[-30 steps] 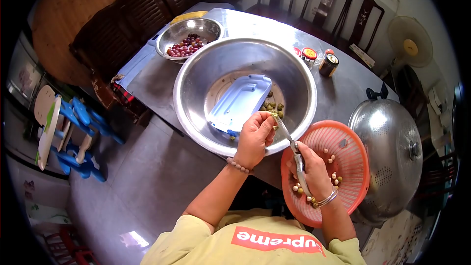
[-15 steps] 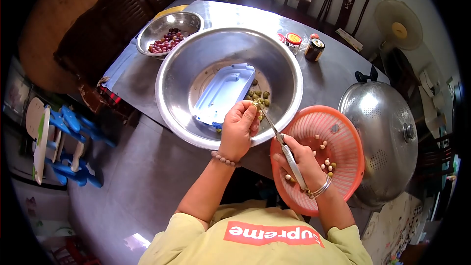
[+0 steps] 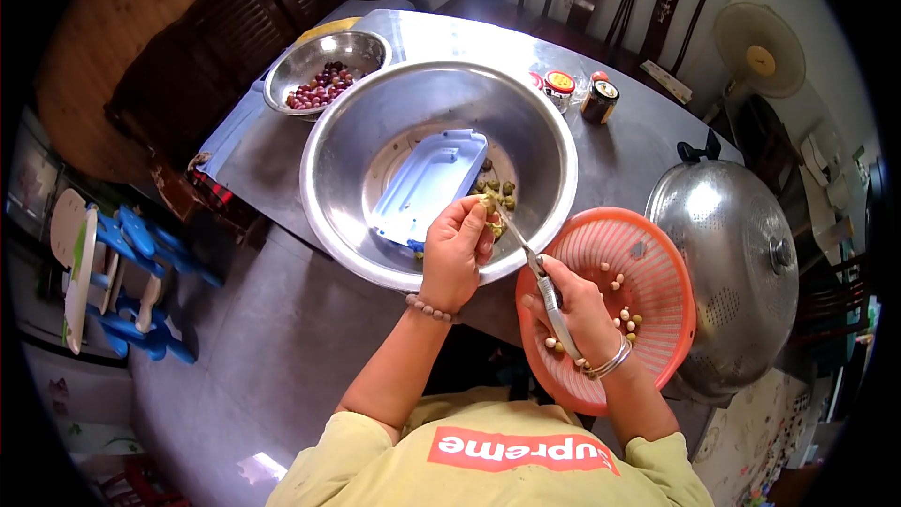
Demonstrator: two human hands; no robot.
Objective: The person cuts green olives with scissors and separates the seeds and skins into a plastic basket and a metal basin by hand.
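Note:
Over the near right side of the large steel basin [image 3: 324, 122], my left hand [image 3: 457, 249] pinches a small yellow-green piece [image 3: 490, 207], its exact kind unclear. My right hand [image 3: 572, 305] is wrapped around a metal pliers-like tool [image 3: 552, 305] with long narrow jaws. The tool's tips meet the piece at my left fingertips. Inside the basin are a light-blue plastic tray [image 3: 427, 188] and several round green seeds or fruits [image 3: 508, 188]. Below my right hand, an orange plastic basket [image 3: 662, 268] holds several small pale seeds [image 3: 626, 314].
A smaller steel bowl [image 3: 300, 61] of reddish grapes or similar fruit [image 3: 324, 84] stands at the back left. Jars [image 3: 599, 101] are at the back right. A perforated steel lid [image 3: 727, 263] leans at right, a fan [image 3: 762, 52] behind. A blue-and-white chair [image 3: 131, 272] stands left.
Both hands stay almost in place, with the tool's tips still at the small piece. The tool's handles look slightly turned, and the view has shifted a little.

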